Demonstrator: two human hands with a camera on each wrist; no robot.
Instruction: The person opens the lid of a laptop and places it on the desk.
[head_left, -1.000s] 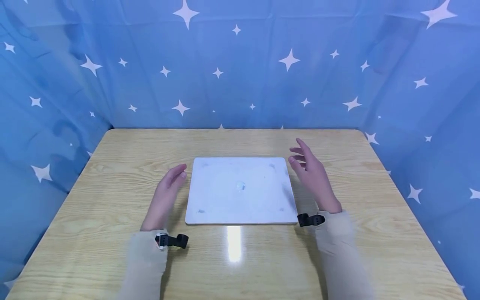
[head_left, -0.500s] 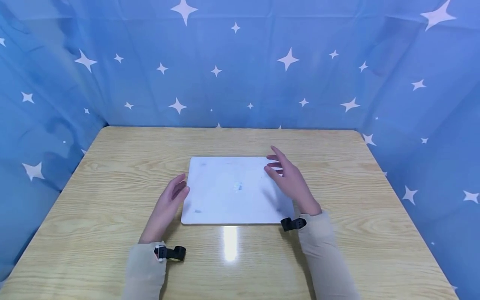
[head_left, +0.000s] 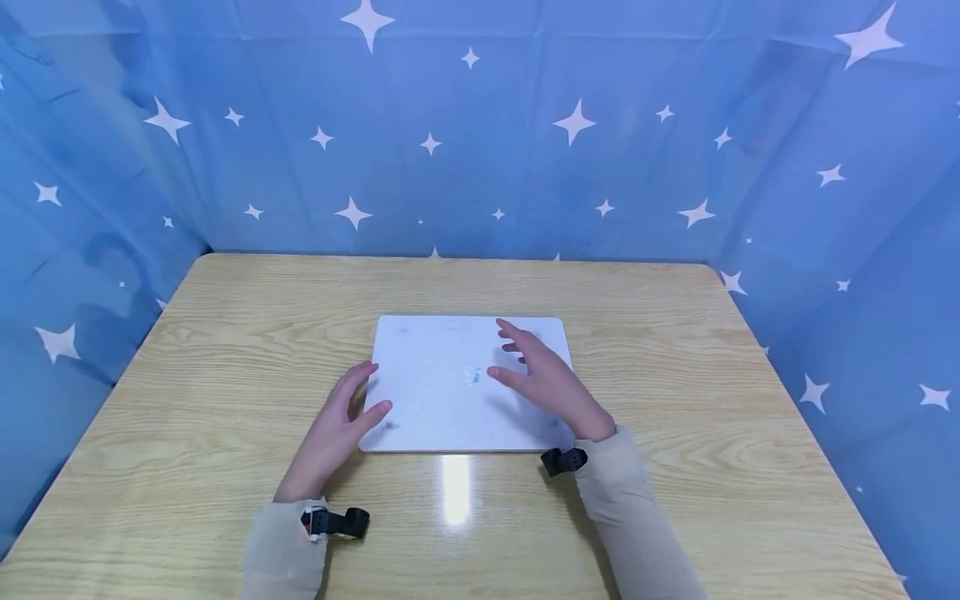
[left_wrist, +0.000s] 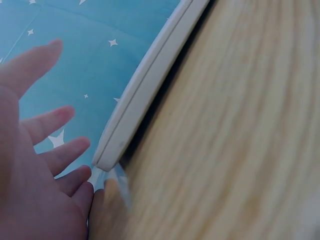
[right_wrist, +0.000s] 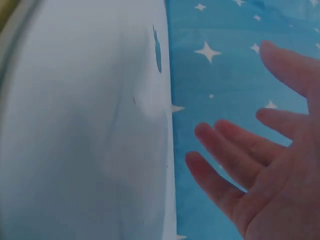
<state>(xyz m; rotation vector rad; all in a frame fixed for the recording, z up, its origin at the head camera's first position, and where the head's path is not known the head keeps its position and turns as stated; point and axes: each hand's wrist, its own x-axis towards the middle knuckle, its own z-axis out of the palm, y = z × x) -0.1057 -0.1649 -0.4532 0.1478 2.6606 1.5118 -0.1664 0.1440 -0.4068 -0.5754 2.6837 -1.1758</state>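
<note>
A closed white laptop (head_left: 435, 358) lies flat on the wooden table, with a small bluish mark mid-lid and faint smudges near its corners. Its thick edge, split by a seam, shows in the left wrist view with a dark gap beneath. My left hand (head_left: 337, 425) is at the left side, fingers spread, the thumb overlapping the lid in the head view. Over the lid's right half hovers my right hand (head_left: 547, 383), fingers parted and holding nothing; its shadow falls on the white surface. Both palms face inward.
The light wooden table (head_left: 255, 333) reaches back to a blue curtain (head_left: 420, 100) with white stars, which also hangs along both sides. A bright light reflection (head_left: 456, 490) shows in front of the laptop. Each wrist wears a black camera mount.
My right hand has moved left from beside the laptop to over its right half. My left hand has come slightly nearer me, its thumb spreading toward the lid. The laptop stays on the table.
</note>
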